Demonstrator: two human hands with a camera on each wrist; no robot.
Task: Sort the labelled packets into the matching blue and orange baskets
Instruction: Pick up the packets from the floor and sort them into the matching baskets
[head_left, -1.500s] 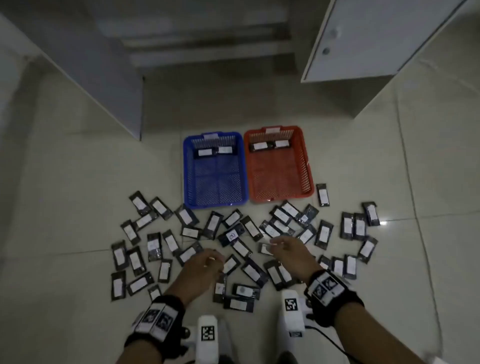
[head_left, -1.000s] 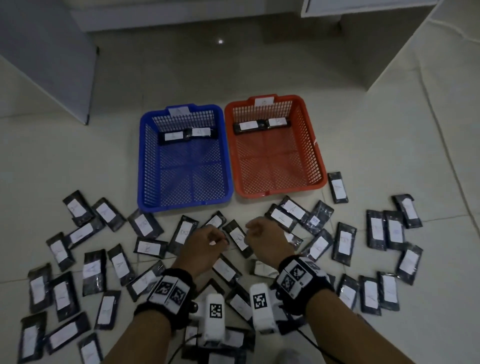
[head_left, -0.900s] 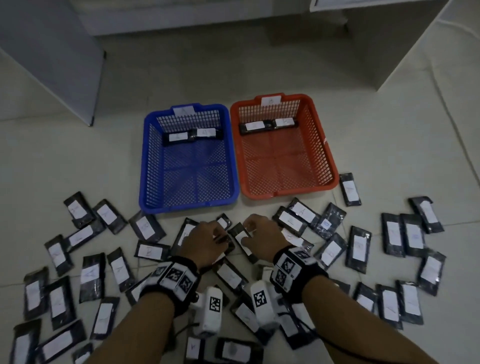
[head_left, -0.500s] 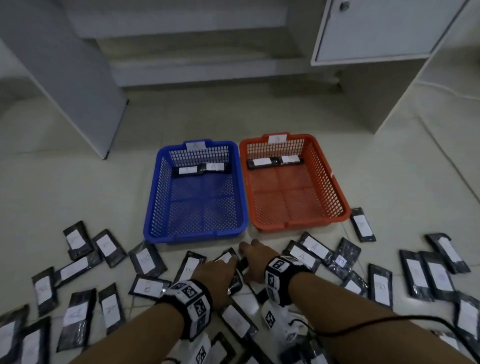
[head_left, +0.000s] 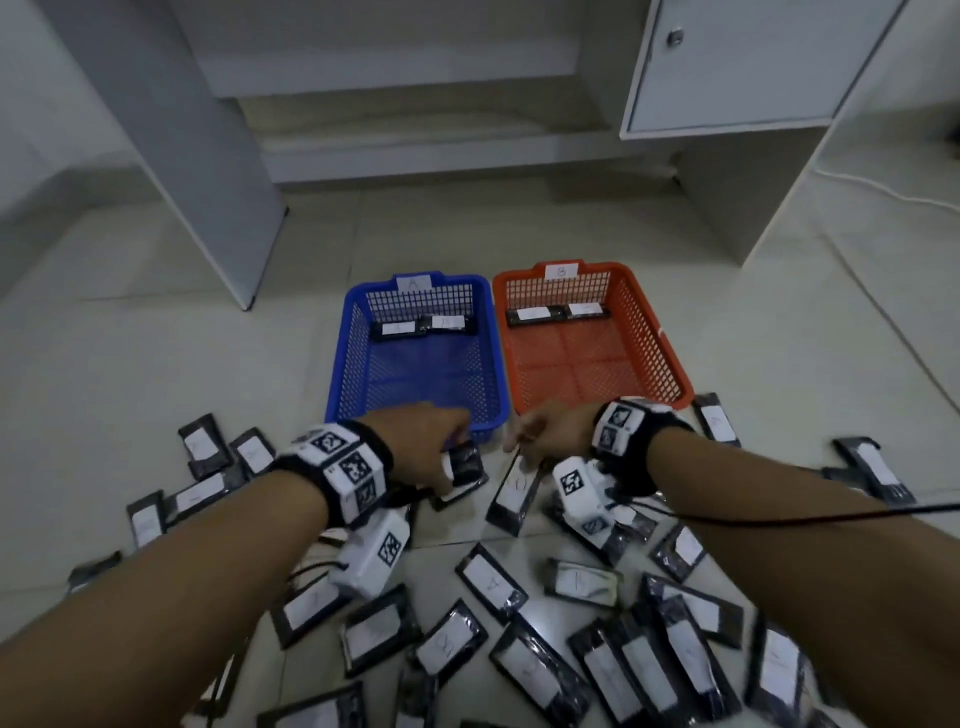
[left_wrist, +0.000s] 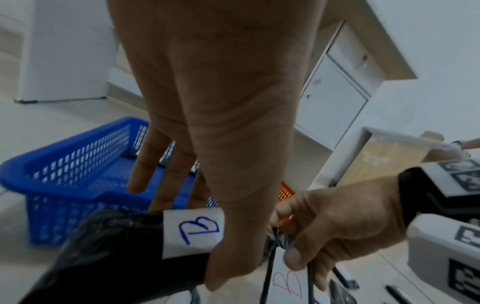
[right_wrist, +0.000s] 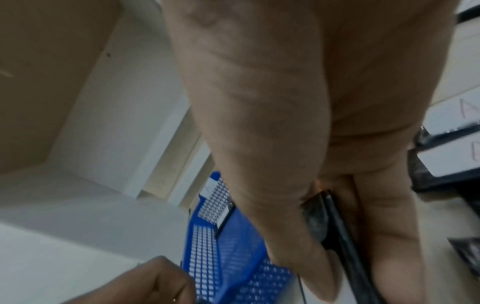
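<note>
My left hand (head_left: 449, 452) hovers just before the blue basket (head_left: 337, 364), marked A, and pinches a black packet (head_left: 467, 465). In the left wrist view the thumb and fingers of that hand (left_wrist: 187, 236) hold this packet (left_wrist: 111, 261), whose white label reads B in blue ink. My right hand (head_left: 540, 439), in front of the orange basket (head_left: 670, 353) marked B, pinches another black packet (head_left: 517, 491) by its top edge. That packet (left_wrist: 285, 286) shows a red B. In the right wrist view the packet (right_wrist: 318, 222) is held edge-on between thumb and fingers.
Several labelled black packets (head_left: 493, 577) lie scattered over the tiled floor near me and to both sides. Each basket holds two packets (head_left: 423, 327) at its far end. A white desk panel (head_left: 171, 135) and a cabinet (head_left: 737, 67) stand behind the baskets. A cable (head_left: 857, 512) crosses my right forearm.
Both hands have moved forward from the pile to the baskets' near edges, each lifting a packet off the floor. The view has tilted up.
</note>
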